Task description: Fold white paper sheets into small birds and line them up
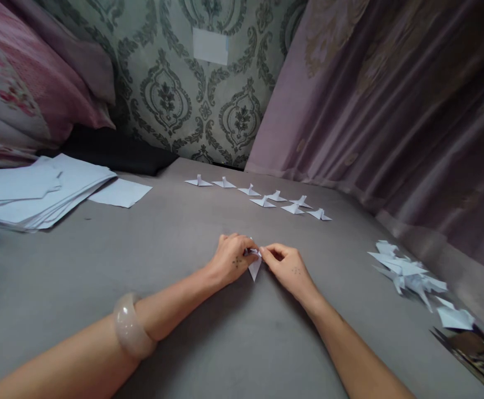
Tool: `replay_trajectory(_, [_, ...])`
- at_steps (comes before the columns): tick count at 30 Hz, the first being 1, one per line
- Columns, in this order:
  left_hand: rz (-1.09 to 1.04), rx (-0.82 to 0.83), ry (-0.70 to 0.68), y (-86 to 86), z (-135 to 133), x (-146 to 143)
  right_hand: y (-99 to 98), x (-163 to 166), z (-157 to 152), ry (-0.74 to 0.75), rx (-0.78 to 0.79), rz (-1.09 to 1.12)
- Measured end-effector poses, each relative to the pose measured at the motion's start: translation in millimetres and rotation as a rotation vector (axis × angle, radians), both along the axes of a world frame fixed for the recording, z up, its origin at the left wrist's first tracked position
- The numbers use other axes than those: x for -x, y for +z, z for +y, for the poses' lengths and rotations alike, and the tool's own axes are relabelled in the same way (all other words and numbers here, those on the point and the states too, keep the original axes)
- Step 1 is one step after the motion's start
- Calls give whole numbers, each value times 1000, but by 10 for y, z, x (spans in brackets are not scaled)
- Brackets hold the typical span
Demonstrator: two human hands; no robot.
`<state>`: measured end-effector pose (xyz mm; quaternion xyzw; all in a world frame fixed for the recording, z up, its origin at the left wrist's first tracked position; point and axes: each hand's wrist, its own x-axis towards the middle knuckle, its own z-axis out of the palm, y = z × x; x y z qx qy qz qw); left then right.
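Observation:
Between my two hands, near the middle of the grey surface [175,238], is a small piece of folded white paper [255,269], its pointed end toward me. My left hand [236,256] pinches it from the left, thumb and fingers closed on it. From the right, my right hand [286,266] grips its upper edge between thumb and forefinger. Part of the paper is hidden behind the fingers. Beyond my hands stand several small folded paper figures [263,201], loosely lined up, each with flat pointed sides and a raised middle.
A stack of white paper sheets [71,183] lies at the left, a loose sheet [121,193] beside it. At the right is a heap of folded paper shapes [408,271], with dark pointed tools [462,354] nearer me. Curtains [375,100] and a patterned wall [167,94] border the far side.

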<state>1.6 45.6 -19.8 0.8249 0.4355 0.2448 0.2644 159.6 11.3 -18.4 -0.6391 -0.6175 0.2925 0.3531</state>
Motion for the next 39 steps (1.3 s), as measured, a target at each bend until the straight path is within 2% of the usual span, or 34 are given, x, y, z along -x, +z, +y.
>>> replay_trajectory(6, [-13, 27, -24, 31, -6, 6, 98, -48, -30, 52, 159, 94])
replay_trajectory(10, [-1, 17, -44, 45, -8, 9, 173, -30, -40, 6, 240, 158])
replay_trajectory(17, [-5, 13, -70, 56, -1, 11, 157, -77, -16, -2, 436, 354])
replay_trajectory(21, [-22, 12, -86, 29, 10, 21, 177, -65, -5, -38, 469, 350])
replay_trajectory(26, [-22, 26, -95, 44, 5, 26, 135, -72, -20, -22, 410, 271])
replay_trajectory(30, [-26, 23, -106, 54, 1, 31, 68, -113, -49, -13, 349, 119])
replay_trajectory(34, [-49, 28, -99, 30, 8, 36, 35, -136, -85, -39, 150, -78])
replay_trajectory(39, [-54, 7, -93, -15, 23, 31, -7, -132, -114, 51, -72, -146])
